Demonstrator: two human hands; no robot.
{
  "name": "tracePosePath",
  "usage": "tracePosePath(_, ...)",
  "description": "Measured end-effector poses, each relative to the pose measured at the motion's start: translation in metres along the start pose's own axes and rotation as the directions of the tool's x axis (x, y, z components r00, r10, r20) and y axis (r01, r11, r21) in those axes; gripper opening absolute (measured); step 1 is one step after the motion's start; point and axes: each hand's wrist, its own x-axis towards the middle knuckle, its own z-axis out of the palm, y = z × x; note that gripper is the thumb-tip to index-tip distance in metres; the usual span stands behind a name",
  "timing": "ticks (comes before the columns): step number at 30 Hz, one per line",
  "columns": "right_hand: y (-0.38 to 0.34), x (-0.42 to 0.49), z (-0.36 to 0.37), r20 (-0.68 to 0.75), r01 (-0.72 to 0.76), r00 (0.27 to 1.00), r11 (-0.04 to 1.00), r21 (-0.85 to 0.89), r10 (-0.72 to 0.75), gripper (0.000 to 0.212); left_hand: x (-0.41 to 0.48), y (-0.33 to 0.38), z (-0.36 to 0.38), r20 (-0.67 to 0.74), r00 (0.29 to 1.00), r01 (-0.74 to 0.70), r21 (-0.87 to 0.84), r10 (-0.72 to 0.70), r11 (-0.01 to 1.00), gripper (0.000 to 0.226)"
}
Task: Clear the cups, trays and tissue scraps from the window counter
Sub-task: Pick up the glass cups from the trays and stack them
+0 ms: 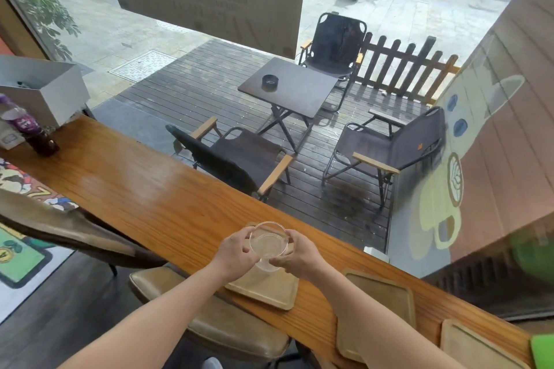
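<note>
The left hand (235, 252) curls round a clear cup (267, 244), held just above a tray (269, 290) on the counter (150, 189). The right hand (299, 256) pinches its other side. The cup looks light, thin and slick, so hold it gently near the rim.

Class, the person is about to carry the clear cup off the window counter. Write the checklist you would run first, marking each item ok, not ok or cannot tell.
1. Left hand and right hand both grip the clear cup: ok.
2. Cup looks empty, nothing to spill: ok.
3. Cup lifted free of the near tray under it: cannot tell.
4. Trays removed from the counter: not ok; near tray, second tray and third tray lie there.
5. Purple-labelled bottle far from the hands: ok.
</note>
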Motion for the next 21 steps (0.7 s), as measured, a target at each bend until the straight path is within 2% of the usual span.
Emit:
tracePosePath(3,0.005,0.003,0.005,-0.001,0.005,1.000,1.000,0.000,-0.005,0.048,0.000,-0.004,0.000,0.030,0.999,0.019,0.005,-0.019,1.000,0.067)
tracePosePath(5,0.007,0.005,0.008,-0.010,0.001,1.000,1.000,-0.013,-0.001,0.043,0.000,-0.005,0.002,0.036,0.999,0.003,0.023,-0.003,1.000,0.065)
tracePosePath(11,0.014,0.011,0.016,-0.050,-0.031,0.998,0.997,-0.074,0.027,0.058,0.006,-0.007,0.009,0.075,0.997,0.002,0.040,-0.005,0.999,0.075)
tracePosePath(16,0.018,0.015,0.021,-0.002,-0.059,0.998,0.995,-0.082,0.059,0.050,0.010,-0.011,0.012,0.116,0.993,0.012,0.042,-0.017,0.999,0.069)
tracePosePath(21,0.022,0.017,0.025,-0.010,-0.076,0.997,0.995,-0.062,0.076,0.056,0.012,-0.014,0.015,0.162,0.987,-0.005,0.008,0.004,1.000,0.069)
